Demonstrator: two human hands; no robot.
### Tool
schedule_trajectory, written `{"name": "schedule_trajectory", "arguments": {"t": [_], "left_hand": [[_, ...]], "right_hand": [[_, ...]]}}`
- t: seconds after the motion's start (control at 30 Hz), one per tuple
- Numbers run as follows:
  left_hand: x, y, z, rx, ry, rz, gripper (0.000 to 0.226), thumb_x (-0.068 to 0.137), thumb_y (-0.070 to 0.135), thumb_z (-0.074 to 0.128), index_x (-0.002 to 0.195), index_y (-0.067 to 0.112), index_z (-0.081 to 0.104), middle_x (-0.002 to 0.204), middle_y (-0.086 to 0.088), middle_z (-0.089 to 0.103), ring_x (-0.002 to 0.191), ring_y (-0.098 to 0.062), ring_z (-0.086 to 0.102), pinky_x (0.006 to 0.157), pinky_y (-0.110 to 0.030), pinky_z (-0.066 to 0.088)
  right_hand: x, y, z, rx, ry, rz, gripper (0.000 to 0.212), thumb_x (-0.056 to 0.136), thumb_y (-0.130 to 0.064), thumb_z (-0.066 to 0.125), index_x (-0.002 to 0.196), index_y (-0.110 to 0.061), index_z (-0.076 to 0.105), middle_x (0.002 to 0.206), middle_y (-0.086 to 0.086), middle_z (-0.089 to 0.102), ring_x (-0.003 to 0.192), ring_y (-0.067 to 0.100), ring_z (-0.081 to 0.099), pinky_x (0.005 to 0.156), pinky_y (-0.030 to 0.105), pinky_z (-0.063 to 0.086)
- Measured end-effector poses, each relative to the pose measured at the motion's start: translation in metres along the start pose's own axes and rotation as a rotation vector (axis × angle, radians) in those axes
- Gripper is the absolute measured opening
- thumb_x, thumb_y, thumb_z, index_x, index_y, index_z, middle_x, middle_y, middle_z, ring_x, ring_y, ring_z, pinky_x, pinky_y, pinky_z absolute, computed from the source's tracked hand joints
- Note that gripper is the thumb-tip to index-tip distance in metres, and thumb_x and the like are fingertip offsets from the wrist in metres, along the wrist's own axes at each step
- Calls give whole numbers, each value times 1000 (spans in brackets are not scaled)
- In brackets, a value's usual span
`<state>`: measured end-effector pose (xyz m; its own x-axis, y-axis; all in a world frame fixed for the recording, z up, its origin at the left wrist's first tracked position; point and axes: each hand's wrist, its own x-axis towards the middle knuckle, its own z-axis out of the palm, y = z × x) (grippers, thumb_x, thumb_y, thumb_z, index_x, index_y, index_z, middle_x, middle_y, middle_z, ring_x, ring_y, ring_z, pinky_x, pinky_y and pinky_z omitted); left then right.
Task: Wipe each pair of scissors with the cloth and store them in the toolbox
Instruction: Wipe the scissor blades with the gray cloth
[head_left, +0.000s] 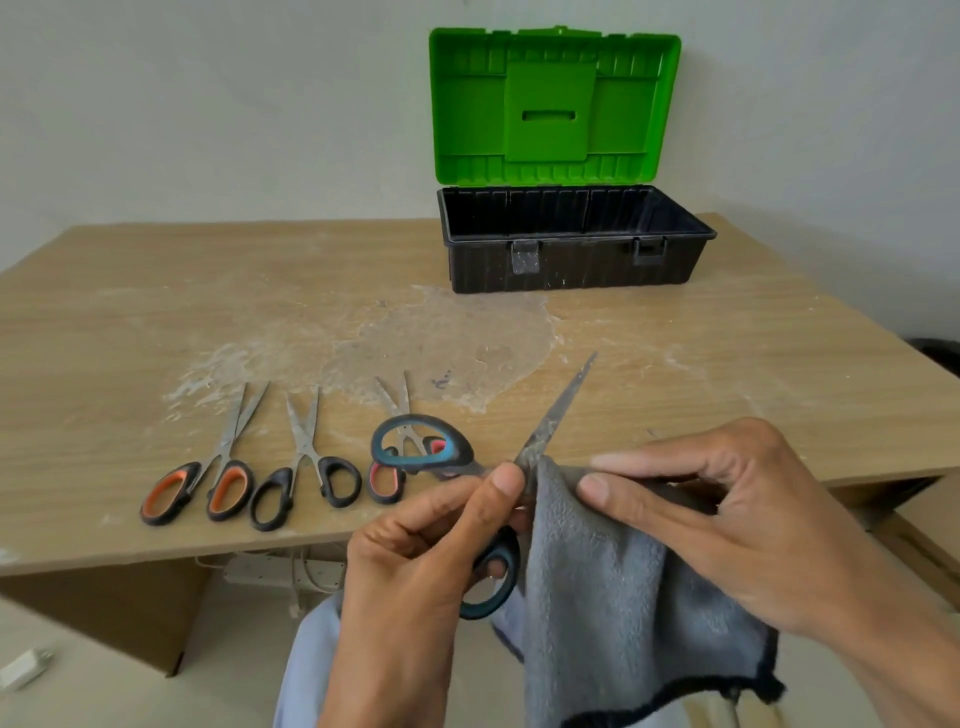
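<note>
My left hand (415, 551) grips a pair of scissors with blue-black handles (550, 415) near the pivot, blades spread open, one blade pointing up and to the right. My right hand (727, 514) holds a grey cloth (613, 597) pinched around the other blade, which the cloth hides. Three more pairs lie on the wooden table (156, 312): orange-handled scissors (208, 467), black-handled scissors (306, 462) and small red-handled scissors (400, 415), partly behind the held handle. The toolbox (571, 260) stands open at the back, its green lid (550, 104) upright.
A pale dried stain (441, 348) spreads over the middle of the table. Under the table lie a white power strip (275, 571) and cables. A white plug (26, 670) lies on the floor at the left. The wall rises behind the toolbox.
</note>
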<state>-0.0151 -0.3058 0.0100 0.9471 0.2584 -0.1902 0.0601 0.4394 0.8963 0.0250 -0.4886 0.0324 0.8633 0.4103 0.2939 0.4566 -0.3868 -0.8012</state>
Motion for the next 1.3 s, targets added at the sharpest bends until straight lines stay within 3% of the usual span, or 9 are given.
{"name": "schedule_trajectory", "arguments": {"t": [0.17, 0.47, 0.6, 0.7, 0.8, 0.93, 1.03, 1.2, 1.3], "left_hand": [[-2, 2, -3, 3, 43, 13, 24, 55, 27, 80, 66, 5, 78, 60, -13, 68, 46, -12, 50, 37, -18, 37], [-7, 4, -2, -13, 91, -26, 17, 63, 25, 77, 59, 8, 76, 64, -14, 70, 39, -10, 46, 33, -17, 33], [-9, 4, -1, 10, 79, 9, 22, 58, 27, 78, 63, 5, 77, 58, -12, 67, 38, -10, 44, 33, -16, 32], [-9, 3, -1, 4, 77, 22, 21, 58, 25, 78, 61, 5, 76, 57, -12, 66, 37, -10, 43, 32, -16, 32], [-10, 2, -2, 4, 63, 44, 24, 55, 27, 78, 61, 4, 76, 59, -14, 66, 38, -10, 43, 32, -16, 31], [-9, 2, -3, -13, 48, 72, 26, 54, 28, 78, 61, 4, 75, 60, -15, 67, 40, -10, 44, 33, -15, 31], [-9, -1, -1, -14, 33, 70, 25, 52, 30, 78, 59, 6, 75, 59, -14, 67, 38, -10, 41, 34, -15, 30], [-9, -2, -2, -32, 39, 67, 24, 52, 29, 77, 58, 6, 75, 60, -15, 68, 35, -10, 40, 33, -14, 31], [-8, -1, -3, -22, 15, 71, 24, 54, 29, 77, 59, 6, 75, 59, -14, 67, 35, -11, 40, 33, -15, 31]], "right_hand": [[-2, 2, -7, -25, -3, -67, 24, 85, -34, 76, 108, -31, 82, 108, -24, 78, 103, -7, 74, 90, 10, 55], [-6, 13, 0, -521, 150, -531, 16, 99, -20, 74, 109, -11, 83, 113, 0, 79, 100, 11, 76, 82, 24, 61], [-7, 3, 0, -245, 43, -339, 26, 96, -36, 72, 115, -21, 81, 112, -14, 76, 103, 9, 73, 83, 24, 58], [-5, 3, 4, -206, 1, -293, 24, 100, -29, 69, 120, -20, 80, 110, -15, 74, 98, 4, 72, 78, 12, 52], [-7, 5, 6, -200, 31, -280, 20, 99, -26, 73, 117, -20, 81, 106, -14, 76, 95, 8, 75, 76, 17, 55], [-10, -3, 2, -61, 19, -7, 28, 94, -53, 68, 118, -43, 76, 99, -21, 79, 85, -1, 75, 72, 11, 54], [-7, -1, -2, -27, -70, 56, 20, 91, -48, 68, 99, -38, 83, 85, -9, 81, 77, 10, 75, 70, 28, 56], [-7, 1, -11, 81, -102, 129, 22, 84, -45, 69, 100, -42, 82, 95, -18, 82, 90, 3, 79, 78, 13, 57], [-10, 2, -12, 119, -58, 136, 24, 84, -44, 69, 101, -37, 84, 99, -17, 82, 94, -1, 78, 82, 13, 57]]}}
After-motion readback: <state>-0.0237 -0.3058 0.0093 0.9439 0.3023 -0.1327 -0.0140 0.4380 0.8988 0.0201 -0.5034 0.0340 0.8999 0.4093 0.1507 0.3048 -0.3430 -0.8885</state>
